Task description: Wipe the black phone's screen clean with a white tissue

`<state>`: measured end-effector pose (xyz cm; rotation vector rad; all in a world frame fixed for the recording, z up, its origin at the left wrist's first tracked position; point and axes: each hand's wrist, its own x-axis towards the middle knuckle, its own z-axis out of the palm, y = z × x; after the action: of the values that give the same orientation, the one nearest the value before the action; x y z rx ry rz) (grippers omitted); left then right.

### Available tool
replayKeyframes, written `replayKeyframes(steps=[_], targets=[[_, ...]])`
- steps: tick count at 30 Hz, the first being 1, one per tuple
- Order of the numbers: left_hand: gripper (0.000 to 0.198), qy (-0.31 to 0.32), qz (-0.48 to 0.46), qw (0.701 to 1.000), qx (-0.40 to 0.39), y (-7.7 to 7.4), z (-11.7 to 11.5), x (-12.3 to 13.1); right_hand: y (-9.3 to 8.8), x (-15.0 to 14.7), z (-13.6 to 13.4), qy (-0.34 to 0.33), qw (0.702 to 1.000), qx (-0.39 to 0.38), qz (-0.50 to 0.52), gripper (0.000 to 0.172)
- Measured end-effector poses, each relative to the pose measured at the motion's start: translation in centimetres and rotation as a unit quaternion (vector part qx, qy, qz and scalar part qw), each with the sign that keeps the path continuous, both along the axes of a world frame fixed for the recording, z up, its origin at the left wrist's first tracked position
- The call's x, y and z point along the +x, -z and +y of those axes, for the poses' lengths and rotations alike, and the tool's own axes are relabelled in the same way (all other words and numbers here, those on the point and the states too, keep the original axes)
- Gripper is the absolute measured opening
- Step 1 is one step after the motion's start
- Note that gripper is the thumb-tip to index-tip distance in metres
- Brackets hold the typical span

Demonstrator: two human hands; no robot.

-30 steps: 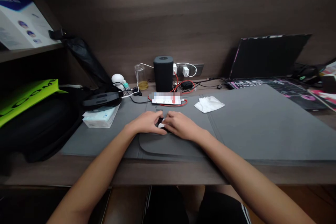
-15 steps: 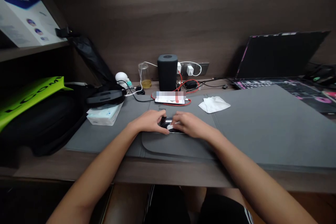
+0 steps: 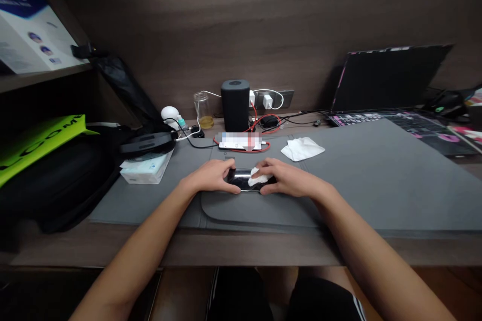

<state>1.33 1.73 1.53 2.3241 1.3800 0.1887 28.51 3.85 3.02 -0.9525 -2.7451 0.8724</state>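
A smartphone with a dark, glossy face lies sideways on the grey desk mat. My left hand grips its left end, thumb along the near edge and fingers at the far edge. At the other end is my right hand, its fingers pressing a crumpled white tissue onto the glass. The right thumb touches the phone's near edge. Part of the tissue and the phone's right end are hidden under my right hand.
Behind the phone lies another phone with a red cable, before a black speaker. A folded white tissue rests to the right, near an open laptop. At left are a tissue pack and a glass jar.
My right hand has slid the tissue rightward across the phone, uncovering more of the dark glass. The right thumb has moved to the near edge. My left hand keeps its hold.
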Motion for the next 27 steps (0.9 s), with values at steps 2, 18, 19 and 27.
replayKeyframes(steps=[2,18,19,27], targets=[[0.059,0.003,0.0,1.0,-0.003,0.0,0.0,0.0,-0.1,0.2,0.0,0.001,1.0,-0.007,-0.012,0.04],[0.06,0.002,-0.004,1.0,0.005,0.1,0.0,0.0,-0.3,-0.9,-0.8,-0.031,0.99,0.125,-0.049,0.033],[0.06,0.002,-0.004,1.0,0.007,0.2,0.0,0.0,0.1,-1.4,-0.9,-0.047,0.988,0.145,-0.038,0.034],[0.053,0.003,0.001,1.0,0.017,0.4,0.0,0.0,1.8,-3.9,-1.5,-0.101,0.972,0.214,-0.002,0.048]])
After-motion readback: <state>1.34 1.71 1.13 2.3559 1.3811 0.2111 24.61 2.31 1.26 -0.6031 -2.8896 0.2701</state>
